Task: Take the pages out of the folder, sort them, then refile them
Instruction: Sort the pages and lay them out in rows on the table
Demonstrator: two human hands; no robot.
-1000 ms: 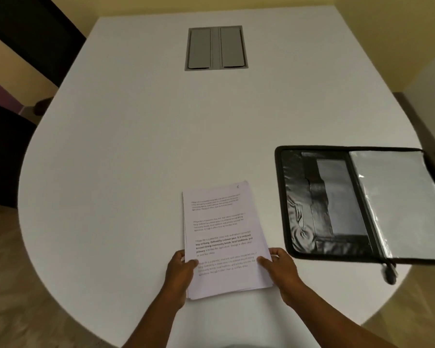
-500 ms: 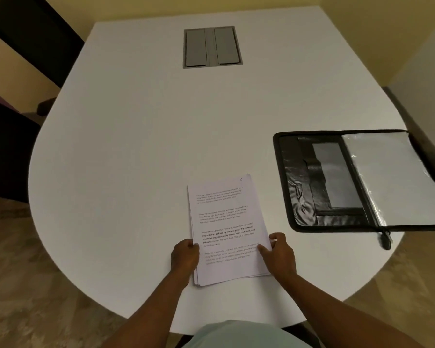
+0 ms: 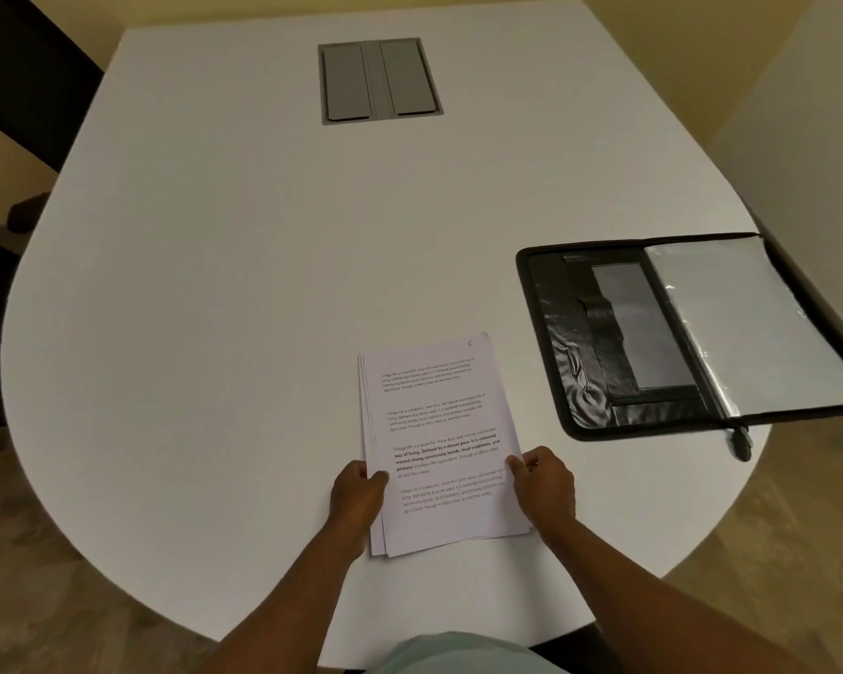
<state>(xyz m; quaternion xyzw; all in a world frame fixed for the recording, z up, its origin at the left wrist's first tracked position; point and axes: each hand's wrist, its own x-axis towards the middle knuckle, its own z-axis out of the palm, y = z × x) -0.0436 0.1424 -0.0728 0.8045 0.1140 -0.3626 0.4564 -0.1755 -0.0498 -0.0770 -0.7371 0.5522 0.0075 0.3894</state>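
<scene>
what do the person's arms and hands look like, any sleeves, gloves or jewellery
Both forearms are bare right down to the bottom edge of the frame, with no sleeve showing. The left hand and the right hand are bare too: no gloves, and no ring, watch or bracelet that shows. A bit of pale light-green clothing on the torso shows between the arms at the bottom edge.

Stack of printed pages (image 3: 439, 445), slightly fanned along the left edge, lying flat at lower centre, top sheet marked 6. Black zip folder (image 3: 575, 342) spread open at right, clear plastic sleeve (image 3: 750, 323) on its right half.
</scene>
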